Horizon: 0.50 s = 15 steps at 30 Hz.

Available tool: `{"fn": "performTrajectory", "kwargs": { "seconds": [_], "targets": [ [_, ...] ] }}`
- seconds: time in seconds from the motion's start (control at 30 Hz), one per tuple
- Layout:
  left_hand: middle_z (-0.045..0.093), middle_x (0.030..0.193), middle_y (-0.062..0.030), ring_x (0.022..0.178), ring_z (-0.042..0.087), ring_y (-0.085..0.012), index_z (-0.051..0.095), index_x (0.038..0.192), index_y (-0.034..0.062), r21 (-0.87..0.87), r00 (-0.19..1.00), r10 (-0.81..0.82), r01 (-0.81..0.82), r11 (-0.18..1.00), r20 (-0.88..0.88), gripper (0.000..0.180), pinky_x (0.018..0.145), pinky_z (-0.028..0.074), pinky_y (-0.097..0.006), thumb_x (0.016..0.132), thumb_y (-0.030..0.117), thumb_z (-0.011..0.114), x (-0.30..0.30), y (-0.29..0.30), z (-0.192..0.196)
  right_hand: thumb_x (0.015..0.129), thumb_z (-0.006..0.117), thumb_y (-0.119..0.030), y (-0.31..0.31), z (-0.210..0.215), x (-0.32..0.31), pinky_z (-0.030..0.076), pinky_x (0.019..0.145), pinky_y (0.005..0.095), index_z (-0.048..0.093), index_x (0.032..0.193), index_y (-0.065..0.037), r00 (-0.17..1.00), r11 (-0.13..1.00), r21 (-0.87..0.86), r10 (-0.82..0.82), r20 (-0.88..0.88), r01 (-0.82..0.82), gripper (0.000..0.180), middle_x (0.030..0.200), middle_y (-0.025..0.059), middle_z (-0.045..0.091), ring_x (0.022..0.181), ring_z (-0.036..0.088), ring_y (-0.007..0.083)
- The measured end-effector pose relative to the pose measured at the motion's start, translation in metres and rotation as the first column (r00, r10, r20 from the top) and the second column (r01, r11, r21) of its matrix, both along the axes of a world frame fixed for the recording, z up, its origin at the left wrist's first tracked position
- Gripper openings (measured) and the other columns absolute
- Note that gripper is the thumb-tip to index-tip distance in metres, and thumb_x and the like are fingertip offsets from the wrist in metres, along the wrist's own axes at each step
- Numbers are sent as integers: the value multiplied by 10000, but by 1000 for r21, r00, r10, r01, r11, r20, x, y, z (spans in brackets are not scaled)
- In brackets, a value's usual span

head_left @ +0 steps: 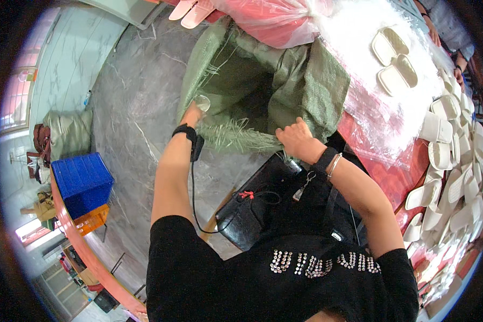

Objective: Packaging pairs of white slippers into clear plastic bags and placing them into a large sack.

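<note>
1. A person in a black top with a studded front is standing over a large green woven sack [300, 91]; the sack is sagging open against the edge of a red table [397, 180], its mouth facing up toward the camera and its frayed rim trailing loose green strands.
2. The left hand [192, 114] is gripping the sack's left rim, fingers closed on the fabric beside a small pale patch at the edge; a black wristband [184, 130] is circling that wrist, and a thin black cable is running down from it along the forearm.
3. The right hand [295, 139] is clenching the near rim of the sack, knuckles up, bunching the woven cloth under the fingers; that wrist is carrying a black band and a light bracelet.
4. A black bag [263, 206] is hanging at the person's front, just below the right hand.
5. White slippers [451, 177] are lying heaped along the right side of the table, with one pair [394, 61] resting apart on clear plastic sheeting [359, 43]; a pink plastic bag [273, 21] is sitting just beyond the sack.
6. A blue crate [81, 180] is standing on the grey marbled floor [129, 107], well apart to the left; another person's hands are showing at the upper right corner.
</note>
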<state>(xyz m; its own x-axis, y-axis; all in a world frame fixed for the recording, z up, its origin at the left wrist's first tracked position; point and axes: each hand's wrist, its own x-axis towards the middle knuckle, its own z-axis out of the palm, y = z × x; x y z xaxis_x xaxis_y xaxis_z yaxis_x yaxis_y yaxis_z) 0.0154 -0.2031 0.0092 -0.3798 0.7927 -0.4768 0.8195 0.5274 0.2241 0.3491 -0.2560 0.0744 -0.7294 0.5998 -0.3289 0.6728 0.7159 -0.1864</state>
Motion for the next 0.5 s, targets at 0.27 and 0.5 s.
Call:
{"fn": "performTrajectory", "kwargs": {
  "seconds": [0.27, 0.5],
  "targets": [
    [484, 1231, -200, 1108, 498, -288, 290, 1336, -3, 66, 794, -65, 31, 997, 605, 870, 914, 399, -346, 631, 203, 757, 8, 29, 26, 713, 584, -260, 12, 28, 23, 425, 637, 397, 613, 842, -106, 991, 982, -140, 133, 15, -130, 203, 650, 114, 602, 687, 606, 290],
    [389, 1303, -237, 1207, 380, -341, 27, 1413, 82, 68, 918, -351, 345, 936, 185, 1084, 1007, 305, -368, 616, 173, 757, 10, 8, 7, 714, 604, -339, 9, 46, 16, 417, 656, 388, 593, 890, -99, 996, 978, -188, 91, 15, -87, 297, 623, 99, 595, 664, 600, 275]
  ]
}}
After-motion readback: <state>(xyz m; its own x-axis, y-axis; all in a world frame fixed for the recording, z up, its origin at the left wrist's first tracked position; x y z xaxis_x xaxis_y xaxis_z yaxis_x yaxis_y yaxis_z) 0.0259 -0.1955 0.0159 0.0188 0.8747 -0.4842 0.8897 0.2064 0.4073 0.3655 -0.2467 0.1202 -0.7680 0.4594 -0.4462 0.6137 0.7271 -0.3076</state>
